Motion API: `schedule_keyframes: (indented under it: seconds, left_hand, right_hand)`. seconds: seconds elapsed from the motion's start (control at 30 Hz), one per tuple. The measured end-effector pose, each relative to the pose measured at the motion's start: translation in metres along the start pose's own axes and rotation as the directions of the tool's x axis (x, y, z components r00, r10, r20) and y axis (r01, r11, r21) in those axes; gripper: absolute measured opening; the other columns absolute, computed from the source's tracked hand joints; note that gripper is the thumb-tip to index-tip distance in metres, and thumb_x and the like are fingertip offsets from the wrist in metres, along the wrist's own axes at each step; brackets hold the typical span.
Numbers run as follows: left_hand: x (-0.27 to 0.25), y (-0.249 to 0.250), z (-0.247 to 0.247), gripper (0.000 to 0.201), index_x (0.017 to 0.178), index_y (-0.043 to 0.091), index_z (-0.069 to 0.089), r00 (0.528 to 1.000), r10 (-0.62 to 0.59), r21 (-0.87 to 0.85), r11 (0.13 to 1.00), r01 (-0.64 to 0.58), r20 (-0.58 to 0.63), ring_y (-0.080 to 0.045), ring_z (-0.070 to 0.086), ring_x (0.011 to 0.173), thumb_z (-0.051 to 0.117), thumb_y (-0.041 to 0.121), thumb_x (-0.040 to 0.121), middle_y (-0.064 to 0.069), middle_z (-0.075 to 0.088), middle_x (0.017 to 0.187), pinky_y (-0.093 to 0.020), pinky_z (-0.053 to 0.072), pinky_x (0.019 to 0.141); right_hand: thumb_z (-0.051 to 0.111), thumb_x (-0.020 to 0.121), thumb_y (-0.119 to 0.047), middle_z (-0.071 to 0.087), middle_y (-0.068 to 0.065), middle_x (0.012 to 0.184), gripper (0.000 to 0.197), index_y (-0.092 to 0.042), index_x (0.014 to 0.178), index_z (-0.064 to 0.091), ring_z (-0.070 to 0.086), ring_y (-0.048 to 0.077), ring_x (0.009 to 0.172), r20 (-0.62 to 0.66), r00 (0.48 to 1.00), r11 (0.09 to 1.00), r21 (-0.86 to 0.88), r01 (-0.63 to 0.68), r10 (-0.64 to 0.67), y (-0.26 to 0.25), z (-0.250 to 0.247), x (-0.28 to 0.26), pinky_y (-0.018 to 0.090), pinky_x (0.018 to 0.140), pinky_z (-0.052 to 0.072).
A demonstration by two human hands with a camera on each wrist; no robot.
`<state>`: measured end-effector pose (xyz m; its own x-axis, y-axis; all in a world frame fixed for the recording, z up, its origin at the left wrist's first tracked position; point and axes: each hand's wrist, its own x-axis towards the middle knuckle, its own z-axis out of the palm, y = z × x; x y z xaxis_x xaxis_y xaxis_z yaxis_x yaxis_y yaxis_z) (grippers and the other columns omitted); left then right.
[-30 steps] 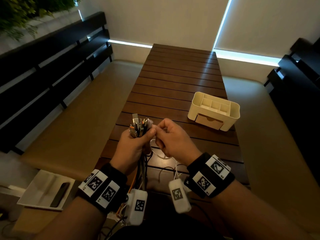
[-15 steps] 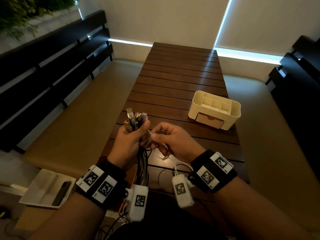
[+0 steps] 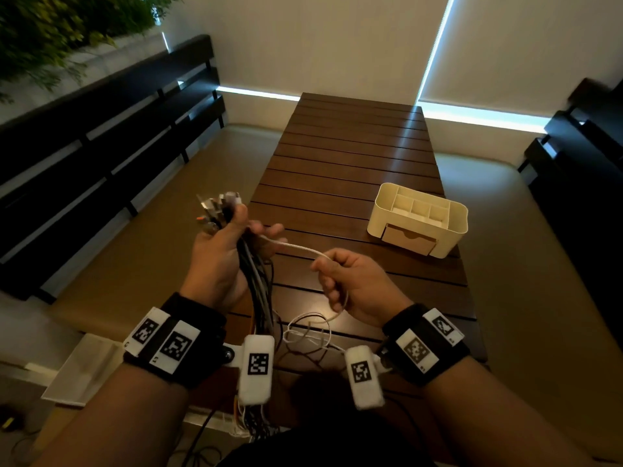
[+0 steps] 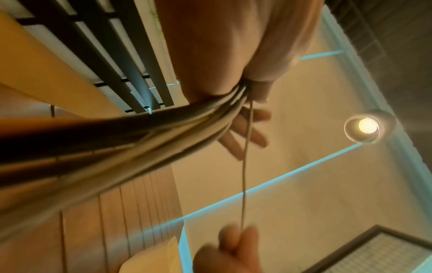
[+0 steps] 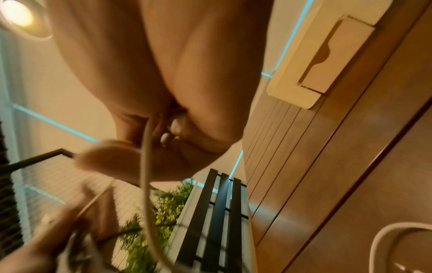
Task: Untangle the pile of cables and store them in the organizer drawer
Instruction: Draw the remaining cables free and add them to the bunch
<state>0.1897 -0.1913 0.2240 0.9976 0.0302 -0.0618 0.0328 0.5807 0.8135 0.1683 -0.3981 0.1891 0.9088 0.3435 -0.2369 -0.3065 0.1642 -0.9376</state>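
While left hand (image 3: 215, 261) grips cable bundle (image 3: 256, 281), right hand (image 3: 354, 284) pinches white cable (image 3: 296, 247) stretched sideways; organizer drawer (image 3: 409, 239) forward-right, nearer right hand.

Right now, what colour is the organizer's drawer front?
Light tan, darker than the cream organizer; drawer front shows best in the head view.

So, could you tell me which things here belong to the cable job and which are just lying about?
Part of the job:
- cable bundle, gripped by left hand
- white cable, pinched by right hand
- organizer, drawer shut

Lying about:
- white tray
- plant
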Motion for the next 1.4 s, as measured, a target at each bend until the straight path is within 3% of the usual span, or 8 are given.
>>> schedule_keyframes:
  seconds: [0.1,0.23,0.5,0.6,0.93,1.1,1.23,1.4]
  left_hand:
    - [0.007,0.016,-0.017,0.022,0.083,0.021,0.052,0.997,0.040,-0.092,0.995,-0.046,-0.064,-0.007,0.045,0.054,0.062,0.036,0.096,0.008,0.039,0.064,-0.025,0.049,0.056]
    - [0.004,0.028,-0.023,0.019,0.080,0.026,0.053,0.997,0.068,0.065,0.996,-0.066,-0.024,-0.005,0.031,0.051,0.066,0.023,0.093,0.011,0.037,0.063,-0.020,0.035,0.049]
    - [-0.030,-0.020,0.014,0.018,0.107,0.010,0.067,0.970,-0.111,0.546,0.838,-0.027,0.219,-0.011,0.037,0.048,0.070,0.014,0.090,0.007,0.045,0.060,-0.027,0.037,0.047]
    - [-0.038,-0.027,0.017,0.017,0.099,-0.004,0.062,0.954,-0.165,0.626,0.779,-0.030,0.250,-0.014,0.033,0.048,0.067,0.011,0.093,0.001,0.040,0.057,-0.027,0.032,0.046]
    - [-0.014,0.009,-0.036,0.028,0.087,-0.003,0.062,0.992,0.033,0.812,0.570,-0.121,0.124,-0.018,0.042,0.053,0.073,0.022,0.089,-0.007,0.049,0.060,-0.035,0.039,0.054]
    - [-0.004,0.008,-0.057,0.003,0.088,0.019,0.073,0.997,0.077,0.823,0.566,-0.047,0.004,-0.022,0.049,0.059,0.074,0.021,0.088,-0.006,0.058,0.063,-0.041,0.043,0.062]
    - [-0.003,0.006,-0.050,0.010,0.086,0.013,0.068,0.994,0.106,0.837,0.545,-0.054,-0.005,-0.022,0.050,0.059,0.072,0.022,0.090,-0.006,0.058,0.064,-0.041,0.044,0.061]
    - [-0.017,0.001,-0.015,0.007,0.086,0.021,0.067,0.985,0.078,0.774,0.610,-0.168,0.152,0.003,0.049,0.048,0.071,0.018,0.091,0.015,0.058,0.057,-0.019,0.040,0.053]
  right_hand:
    - [0.064,0.087,-0.028,0.048,0.001,0.062,0.021,-0.008,0.091,0.065,0.033,0.009,0.045,-0.020,1.000,0.999,-0.044,-0.015,0.014,0.000,-0.016,-0.003,0.019,0.041,0.028]
    - [0.060,0.098,-0.024,0.049,-0.003,0.062,0.017,-0.010,0.090,0.067,0.037,0.010,0.049,-0.156,0.987,0.954,-0.301,0.001,-0.050,-0.001,-0.025,-0.008,0.020,0.046,0.034]
    - [0.057,0.100,-0.024,0.049,-0.007,0.059,0.020,-0.017,0.084,0.065,0.037,0.010,0.049,-0.165,0.956,0.918,-0.359,0.170,-0.242,-0.022,0.007,-0.011,0.026,0.046,0.032]
    - [0.058,0.099,-0.023,0.050,-0.008,0.057,0.019,-0.017,0.083,0.066,0.039,0.009,0.048,-0.153,0.945,0.892,-0.402,0.208,-0.289,-0.026,0.013,-0.012,0.025,0.046,0.034]
    - [0.063,0.096,-0.034,0.061,-0.009,0.078,0.012,-0.026,0.090,0.068,0.054,0.001,0.068,-0.154,0.968,0.639,-0.769,0.008,-0.197,-0.029,-0.027,-0.026,0.021,0.068,0.042]
    - [0.061,0.097,-0.031,0.065,-0.008,0.089,0.013,-0.025,0.092,0.072,0.057,0.005,0.085,-0.269,0.947,0.635,-0.766,-0.100,-0.176,-0.029,-0.047,-0.030,0.021,0.070,0.038]
    - [0.060,0.098,-0.030,0.068,-0.008,0.096,0.015,-0.023,0.098,0.074,0.058,0.002,0.087,-0.255,0.955,0.479,-0.864,-0.155,-0.151,-0.023,-0.040,-0.020,0.020,0.072,0.045]
    - [0.058,0.099,-0.035,0.065,-0.009,0.094,0.020,-0.023,0.106,0.073,0.059,0.006,0.086,-0.184,0.981,0.402,-0.904,-0.143,-0.064,-0.018,-0.023,-0.016,0.024,0.072,0.047]
